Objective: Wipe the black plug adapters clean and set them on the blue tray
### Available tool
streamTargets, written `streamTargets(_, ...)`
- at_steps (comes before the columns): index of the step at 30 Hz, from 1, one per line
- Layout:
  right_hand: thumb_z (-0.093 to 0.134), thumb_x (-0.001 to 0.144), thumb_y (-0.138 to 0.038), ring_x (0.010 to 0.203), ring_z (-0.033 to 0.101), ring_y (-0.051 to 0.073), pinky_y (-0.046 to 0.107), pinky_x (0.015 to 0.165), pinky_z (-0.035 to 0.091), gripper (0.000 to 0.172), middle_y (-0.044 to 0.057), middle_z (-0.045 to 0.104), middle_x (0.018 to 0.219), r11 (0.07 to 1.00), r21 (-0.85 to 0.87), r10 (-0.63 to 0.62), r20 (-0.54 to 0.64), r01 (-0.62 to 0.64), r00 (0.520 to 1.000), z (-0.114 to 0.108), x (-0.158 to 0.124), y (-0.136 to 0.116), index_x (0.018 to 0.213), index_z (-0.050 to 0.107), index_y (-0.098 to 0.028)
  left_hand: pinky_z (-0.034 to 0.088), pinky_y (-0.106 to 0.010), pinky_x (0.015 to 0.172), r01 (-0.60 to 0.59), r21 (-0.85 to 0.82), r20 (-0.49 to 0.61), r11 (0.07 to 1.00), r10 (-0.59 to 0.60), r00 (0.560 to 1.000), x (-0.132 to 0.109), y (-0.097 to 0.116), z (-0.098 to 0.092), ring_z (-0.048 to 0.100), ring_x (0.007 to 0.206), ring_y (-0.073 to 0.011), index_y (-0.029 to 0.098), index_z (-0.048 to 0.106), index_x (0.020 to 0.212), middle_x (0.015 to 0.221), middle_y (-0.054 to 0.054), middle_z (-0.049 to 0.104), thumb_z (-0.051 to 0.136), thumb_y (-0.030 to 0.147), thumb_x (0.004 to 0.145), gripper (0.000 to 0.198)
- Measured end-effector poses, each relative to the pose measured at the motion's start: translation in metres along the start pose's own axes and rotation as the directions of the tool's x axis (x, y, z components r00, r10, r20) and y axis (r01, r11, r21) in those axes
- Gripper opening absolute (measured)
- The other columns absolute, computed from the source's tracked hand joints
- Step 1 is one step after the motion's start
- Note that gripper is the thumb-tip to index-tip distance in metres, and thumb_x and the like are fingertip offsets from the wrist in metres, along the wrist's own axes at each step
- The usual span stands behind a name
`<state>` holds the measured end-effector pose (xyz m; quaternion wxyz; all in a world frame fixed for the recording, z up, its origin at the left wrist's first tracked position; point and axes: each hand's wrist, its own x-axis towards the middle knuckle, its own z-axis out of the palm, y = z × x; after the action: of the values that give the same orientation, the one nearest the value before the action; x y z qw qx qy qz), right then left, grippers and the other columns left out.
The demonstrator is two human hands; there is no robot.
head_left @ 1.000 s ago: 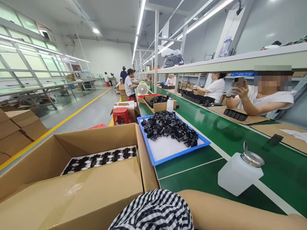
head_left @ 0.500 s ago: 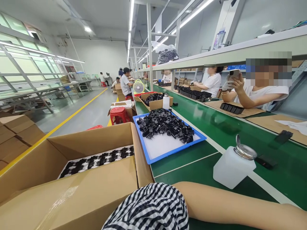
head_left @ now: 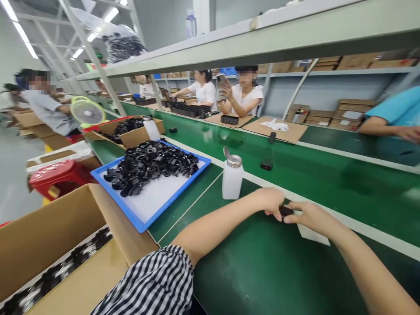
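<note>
Over the green work surface (head_left: 249, 262), my left hand (head_left: 272, 202) has its fingers closed on a small black part (head_left: 285, 211). My right hand (head_left: 306, 215) pinches the other side of that part, and a white cloth or paper (head_left: 313, 235) hangs or lies just below it. To the left of my hands stands a white bottle (head_left: 232, 179) with a metal cap, its lid raised. Farther left, a blue-rimmed tray (head_left: 177, 194) holds a heap of black plugs (head_left: 154, 162).
An open cardboard box (head_left: 49, 223) with packed black parts is at lower left, near a red stool (head_left: 59, 177). Across the green belt (head_left: 328, 183) sit people, one holding a phone (head_left: 222, 80). A shelf (head_left: 229, 43) runs overhead.
The view has swung to the right, so the box and tray appear farther left. Both my hands have come into view, together on the black part.
</note>
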<state>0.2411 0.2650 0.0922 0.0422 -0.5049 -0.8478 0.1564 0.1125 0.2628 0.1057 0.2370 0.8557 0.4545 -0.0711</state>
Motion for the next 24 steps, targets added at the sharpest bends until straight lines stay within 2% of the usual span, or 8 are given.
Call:
streamTargets(2,0.053,0.056,-0.032,0.064,0.055,0.017,0.024,0.054,0.041,0.015,-0.002,0.061,0.070,0.998,0.054,0.037,0.097,-0.042,0.995,-0.001,-0.003,-0.001,0.066,0.059,-0.022,0.038,-0.021,0.048,0.021,0.056,-0.093,0.998,-0.016,0.996,-0.004,0.000,0.004,0.054,0.054,-0.0159,0.008,0.055,0.064,0.057,-0.006,0.057,0.058,0.029,0.061,0.022)
streamTargets(4,0.053,0.056,-0.033,0.065,0.054,0.018,0.025,0.055,0.040,0.019,0.000,0.061,0.072,0.995,0.056,0.076,0.104,-0.082,0.992,-0.001,-0.005,0.000,0.069,0.058,-0.020,0.038,-0.022,0.048,0.047,0.088,-0.142,0.995,-0.034,0.989,-0.006,0.000,0.006,0.054,0.056,-0.0178,0.008,0.056,0.068,0.061,-0.008,0.058,0.059,0.029,0.060,0.023)
streamTargets(11,0.056,0.055,-0.033,0.061,0.053,0.017,0.024,0.051,0.037,0.018,-0.001,0.060,0.066,0.992,0.064,0.107,0.076,-0.112,0.991,0.004,-0.006,0.002,0.068,0.059,-0.021,0.038,-0.017,0.048,0.087,-0.108,-0.002,0.990,-0.088,0.996,0.000,0.000,0.001,0.052,0.046,-0.0107,0.008,0.055,0.062,0.049,-0.003,0.055,0.062,0.023,0.057,0.016)
streamTargets(15,0.057,0.053,-0.030,0.057,0.053,0.017,0.024,0.048,0.037,0.013,-0.001,0.060,0.062,0.990,0.051,0.127,0.018,-0.128,0.992,0.008,-0.004,0.004,0.063,0.059,-0.022,0.039,-0.017,0.050,0.169,-0.091,0.051,0.981,-0.165,0.985,0.004,0.003,-0.003,0.052,0.046,-0.0106,0.008,0.056,0.064,0.048,-0.003,0.056,0.064,0.021,0.055,0.018)
streamTargets(18,0.057,0.053,-0.030,0.057,0.054,0.017,0.024,0.049,0.037,0.014,-0.001,0.060,0.062,0.992,0.066,0.111,0.013,-0.112,0.994,0.009,-0.004,0.004,0.064,0.060,-0.022,0.040,-0.018,0.051,0.168,-0.059,0.041,0.984,-0.165,0.985,0.002,0.005,-0.003,0.052,0.046,-0.0107,0.008,0.057,0.067,0.050,-0.004,0.057,0.062,0.021,0.057,0.016)
streamTargets(21,0.057,0.054,-0.030,0.059,0.055,0.018,0.024,0.050,0.038,0.013,0.000,0.060,0.063,0.994,0.034,0.104,0.034,-0.105,0.994,0.008,-0.004,0.002,0.063,0.060,-0.022,0.040,-0.020,0.053,0.133,-0.016,-0.037,0.991,-0.134,0.990,-0.005,0.006,0.004,0.054,0.053,-0.0137,0.009,0.058,0.073,0.058,-0.006,0.058,0.059,0.026,0.061,0.020)
streamTargets(24,0.055,0.055,-0.030,0.065,0.055,0.020,0.025,0.051,0.039,0.014,0.001,0.061,0.066,0.992,-0.035,0.122,0.006,-0.122,0.992,0.009,-0.006,-0.001,0.065,0.060,-0.021,0.041,-0.024,0.057,0.149,0.034,-0.210,0.988,-0.139,0.968,-0.013,0.004,0.017,0.054,0.068,-0.0198,0.010,0.058,0.078,0.073,-0.010,0.058,0.055,0.035,0.063,0.029)
